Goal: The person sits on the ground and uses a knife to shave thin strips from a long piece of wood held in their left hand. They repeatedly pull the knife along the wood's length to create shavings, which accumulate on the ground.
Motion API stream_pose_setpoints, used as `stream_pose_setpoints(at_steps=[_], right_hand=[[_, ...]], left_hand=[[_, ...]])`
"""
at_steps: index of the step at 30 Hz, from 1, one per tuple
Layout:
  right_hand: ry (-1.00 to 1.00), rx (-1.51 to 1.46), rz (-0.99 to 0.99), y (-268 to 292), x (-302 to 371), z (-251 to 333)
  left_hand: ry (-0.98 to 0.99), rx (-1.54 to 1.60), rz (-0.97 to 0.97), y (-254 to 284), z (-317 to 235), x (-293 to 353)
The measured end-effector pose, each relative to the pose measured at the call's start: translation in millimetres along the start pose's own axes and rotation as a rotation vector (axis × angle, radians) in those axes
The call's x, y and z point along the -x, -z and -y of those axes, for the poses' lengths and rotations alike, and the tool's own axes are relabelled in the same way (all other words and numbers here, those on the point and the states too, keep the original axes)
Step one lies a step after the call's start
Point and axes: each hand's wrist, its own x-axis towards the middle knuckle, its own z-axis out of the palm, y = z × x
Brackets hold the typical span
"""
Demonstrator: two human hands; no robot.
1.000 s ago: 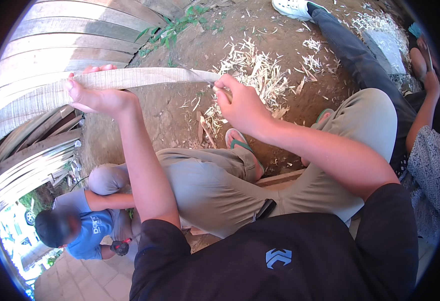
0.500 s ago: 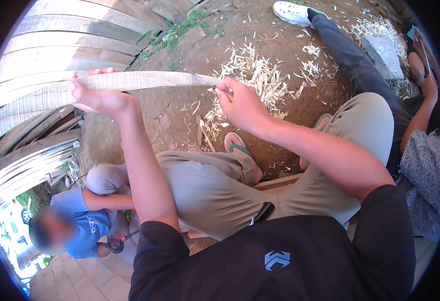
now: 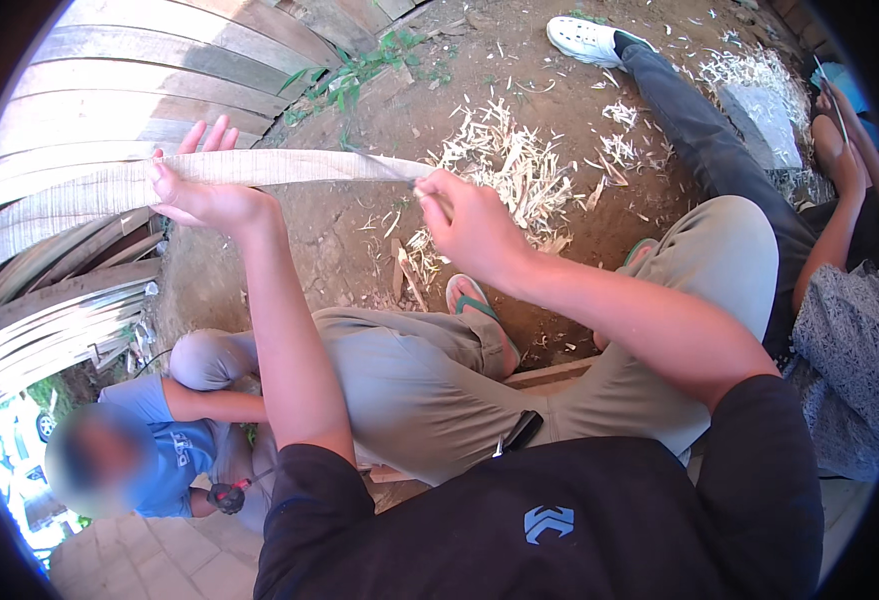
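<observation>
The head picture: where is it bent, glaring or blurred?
Head view, rim: boards curve, corners go black; head view, upper left: sunlight and shadow split them; head view, lower left: glare washes out the background, blur hides a co-worker's head; head view, centre: wooden strip reasonably sharp.

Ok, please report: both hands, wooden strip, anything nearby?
Left hand open, supporting pale wooden strip. Right hand closed on small tool at strip's tip. Shavings on ground beyond.

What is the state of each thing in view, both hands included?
Left hand: open, supporting wooden strip
Right hand: closed around small tool
Wooden strip: held raised
Small tool: gripped, mostly hidden
Wood shavings: loose, scattered on ground
Green-strapped sandals: worn
White shoe: worn
</observation>
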Motion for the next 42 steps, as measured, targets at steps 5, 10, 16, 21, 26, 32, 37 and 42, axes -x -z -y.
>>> stream_pose_setpoints(at_steps=[5, 10, 16, 21, 26, 32, 37, 42], right_hand=[[-0.379, -0.014, 0.147, 16.0, -10.2, 3.9], [-0.086, -0.064, 0.006, 1.2, -1.3, 1.3], [-0.084, -0.124, 0.048, 4.3, 3.2, 9.6], [0.023, -0.001, -0.022, -4.3, 1.4, 21.0], [-0.026, 0.04, 0.037, 2.8, 2.5, 20.5], [0.034, -0.042, 0.017, 2.1, 2.6, 28.9], [0.04, -0.138, -0.038, -4.3, 3.7, 41.1], [-0.068, -0.102, -0.041, -0.9, 0.1, 30.9]], left_hand=[[-0.076, 0.099, 0.003, 3.1, 9.5, -2.7], [-0.11, 0.106, 0.036, -0.4, 9.4, -2.9], [-0.109, 0.091, 0.072, -1.0, 4.7, 1.6], [-0.069, 0.087, 0.061, -2.2, 5.5, -0.4], [-0.073, 0.076, 0.022, 7.6, 15.0, -6.8], [-0.042, 0.082, 0.026, 7.2, 14.9, -9.3], [-0.027, 0.071, 0.046, 4.8, 13.6, -10.2], [-0.036, 0.079, 0.041, 5.3, 12.6, -6.0]])
